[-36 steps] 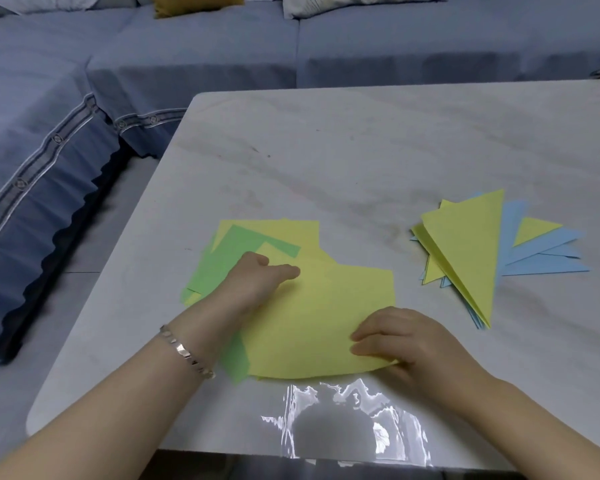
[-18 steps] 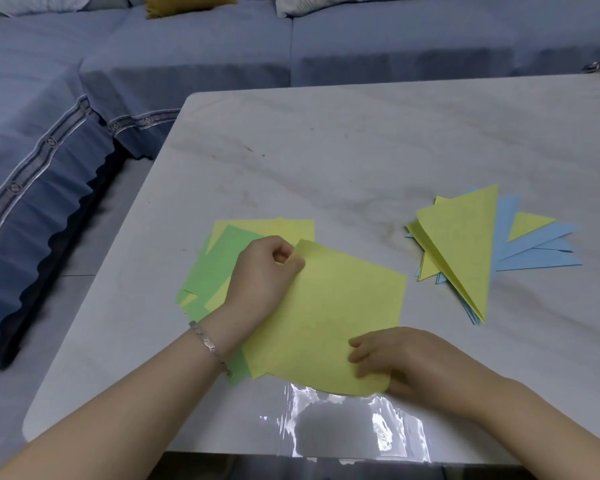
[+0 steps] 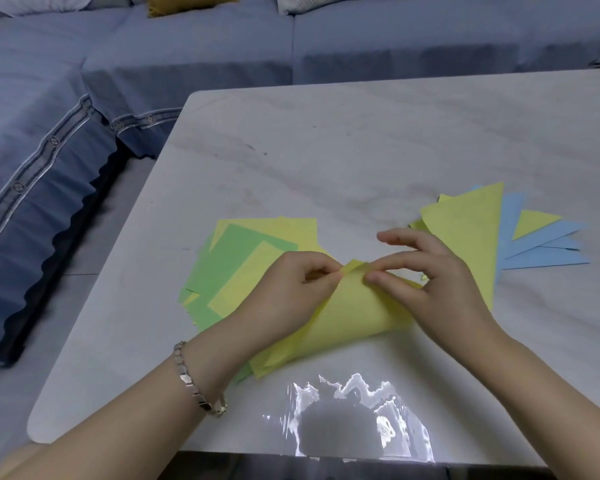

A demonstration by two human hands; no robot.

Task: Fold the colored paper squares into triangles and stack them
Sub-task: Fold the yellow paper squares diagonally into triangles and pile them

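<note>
Both hands pinch one yellow sheet (image 3: 354,320) — L hand (image 3: 291,285) and R hand (image 3: 440,282) hold its corners together, paper curled over. It sits on the surface (image 3: 326,150) btwn loose squares (image 3: 243,258) at left & triangle pile (image 3: 465,230) at right.

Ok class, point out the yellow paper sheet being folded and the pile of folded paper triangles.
yellow paper sheet (image 3: 354,317): head view, curved middle.
pile of folded paper triangles (image 3: 475,223): head view, top yellow triangle.

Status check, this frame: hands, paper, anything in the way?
Left hand and right hand both pinch yellow sheet at its meeting corners. Sheet curled over, uncreased. Folded triangles right, unfolded squares left; nothing blocking.
</note>
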